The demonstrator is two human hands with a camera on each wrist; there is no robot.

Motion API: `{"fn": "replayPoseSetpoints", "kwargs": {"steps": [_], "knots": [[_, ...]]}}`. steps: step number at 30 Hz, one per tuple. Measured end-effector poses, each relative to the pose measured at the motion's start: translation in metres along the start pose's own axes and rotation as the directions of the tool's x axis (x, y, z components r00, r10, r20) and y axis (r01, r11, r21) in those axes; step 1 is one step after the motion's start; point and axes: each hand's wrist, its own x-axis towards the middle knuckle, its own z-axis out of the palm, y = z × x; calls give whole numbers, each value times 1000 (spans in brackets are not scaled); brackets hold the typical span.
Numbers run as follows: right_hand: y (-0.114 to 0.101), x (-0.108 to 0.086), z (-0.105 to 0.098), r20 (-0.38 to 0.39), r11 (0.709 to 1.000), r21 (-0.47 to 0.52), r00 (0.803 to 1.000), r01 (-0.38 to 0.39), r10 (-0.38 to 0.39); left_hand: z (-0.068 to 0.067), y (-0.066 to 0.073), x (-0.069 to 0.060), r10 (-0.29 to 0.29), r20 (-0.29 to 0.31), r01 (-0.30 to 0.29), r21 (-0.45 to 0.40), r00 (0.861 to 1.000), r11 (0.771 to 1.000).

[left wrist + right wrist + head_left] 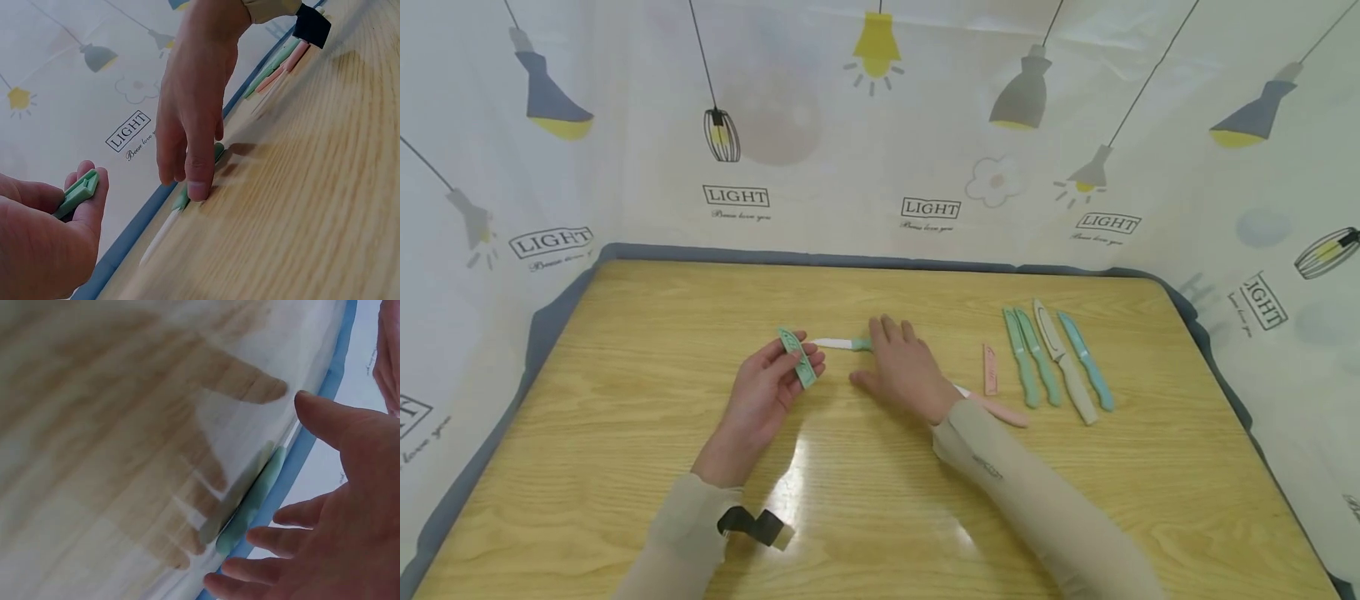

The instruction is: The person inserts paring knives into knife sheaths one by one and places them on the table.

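Observation:
My left hand pinches a green knife sheath with raised patterning, held slanted between thumb and fingers above the table. To its right lies a small knife with a white blade and green handle, its tip pointing left toward that hand. My right hand is over the knife's handle with fingers spread and straight. Part of the handle is behind the thumb in the left wrist view. In the right wrist view the green handle lies on the table, apart from the spread fingers.
Right of the right hand lie a pink-handled knife, partly behind the wrist, and a pink sheath. Farther right are two sheathed green knives, a cream knife and a blue knife. A printed curtain surrounds the wooden table.

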Motion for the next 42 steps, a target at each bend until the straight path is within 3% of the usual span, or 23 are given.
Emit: {"fn": "replayPoseSetpoints", "kwargs": {"steps": [7,15,20,25,29,33,42], "knots": [[-1,8,-4,41,999,-12,998,40,-39,-1,-2,-1,-7,7,7,-4,1000,1000],[-7,7,-6,-65,982,-151,991,110,-121,-1,-3,-2,2,12,-2,-21,1000,1000],[-9,2,-6,-61,975,-168,986,145,-157,-2,-3,-2,-3,12,3,-15,1000,1000],[-9,-5,-7,-31,987,-55,988,149,-151,-1,-4,-2,-5,11,5,-8,1000,1000],[-4,-8,-8,15,989,99,994,107,-109,0,-4,-2,5,12,-5,-15,1000,1000],[2,-13,-9,19,964,261,998,49,-56,-1,-3,-2,9,17,-8,-16,1000,1000],[13,-33,-9,-34,921,390,999,21,-9,1,-3,-2,17,12,-17,-31,1000,999]]}}
